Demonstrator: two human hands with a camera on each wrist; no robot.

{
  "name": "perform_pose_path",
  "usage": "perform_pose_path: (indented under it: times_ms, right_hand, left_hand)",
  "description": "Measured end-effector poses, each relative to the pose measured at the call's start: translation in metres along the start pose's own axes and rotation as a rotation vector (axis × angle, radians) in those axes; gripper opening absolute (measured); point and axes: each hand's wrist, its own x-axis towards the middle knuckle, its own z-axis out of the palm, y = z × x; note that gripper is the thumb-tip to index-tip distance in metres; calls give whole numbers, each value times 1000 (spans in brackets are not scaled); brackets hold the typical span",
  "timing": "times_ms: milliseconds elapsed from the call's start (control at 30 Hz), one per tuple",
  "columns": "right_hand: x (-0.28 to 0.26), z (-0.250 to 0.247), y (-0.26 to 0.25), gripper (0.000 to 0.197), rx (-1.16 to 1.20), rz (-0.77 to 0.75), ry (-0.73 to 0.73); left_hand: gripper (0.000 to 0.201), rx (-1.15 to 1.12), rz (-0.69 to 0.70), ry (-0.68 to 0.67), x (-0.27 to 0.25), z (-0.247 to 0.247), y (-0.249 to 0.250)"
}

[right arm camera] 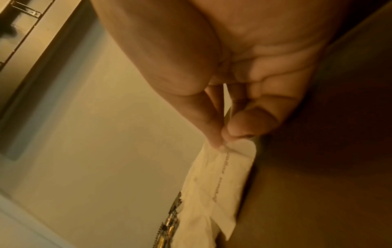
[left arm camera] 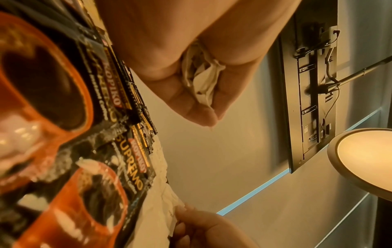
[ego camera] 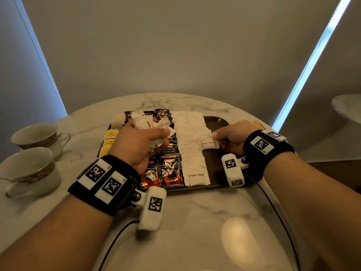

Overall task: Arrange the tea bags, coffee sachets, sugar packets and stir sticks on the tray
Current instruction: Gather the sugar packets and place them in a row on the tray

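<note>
The left hand (ego camera: 136, 145) has its grip curled around a bunch of white sugar packets (ego camera: 150, 126) and holds it above the coffee sachets (ego camera: 171, 171) on the dark tray (ego camera: 214, 122). The right hand (ego camera: 232, 137) pinches one sugar packet (ego camera: 208, 143) between thumb and fingertip, just beside the row of brown sugar packets (ego camera: 192, 151) in the middle of the tray. Yellow tea bags (ego camera: 110, 142) lie at the tray's left edge, stir sticks (ego camera: 252, 122) behind the right hand, and two cups (ego camera: 31, 153) stand on the marble counter (ego camera: 195, 212).

Right hand (right arm camera: 244, 94) grip pinching white sugar packet (right arm camera: 220, 181), print blurred, seemingly over tray (right arm camera: 318, 184)
</note>
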Motion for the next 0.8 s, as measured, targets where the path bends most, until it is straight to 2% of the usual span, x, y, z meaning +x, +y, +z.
perform_pose_path:
  times_ms: [100, 267, 400, 500, 567, 633, 733, 800]
  right_hand:
    - [-4, 1, -1, 17, 3, -18, -9]
    - [-13, 5, -1, 16, 144, -166, -12]
    - [-21, 17, -1, 11, 109, -96, -125]
    - [-19, 13, -3, 11, 146, -146, -60]
    - [-14, 9, -3, 18, 196, -187, 27]
    - [-9, 8, -2, 36, 231, -187, 49]
    - [-6, 12, 3, 60, 313, -142, -60]
    - [-10, 16, 4, 62, 365, -141, -159]
  left_hand:
    - [47, 8, 0, -3, 0, 0, 0]
    - [49, 9, 0, -1, 1, -1, 0]
    - [46, 15, -2, 0, 0, 0, -1]
    - [47, 19, -8, 2, -1, 0, -1]
    - [48, 14, -9, 0, -1, 0, 0]
    - [48, 7, -8, -2, -1, 1, 1]
    - [45, 16, -9, -4, -3, 1, 1]
    - [42, 33, -13, -8, -3, 1, 1]
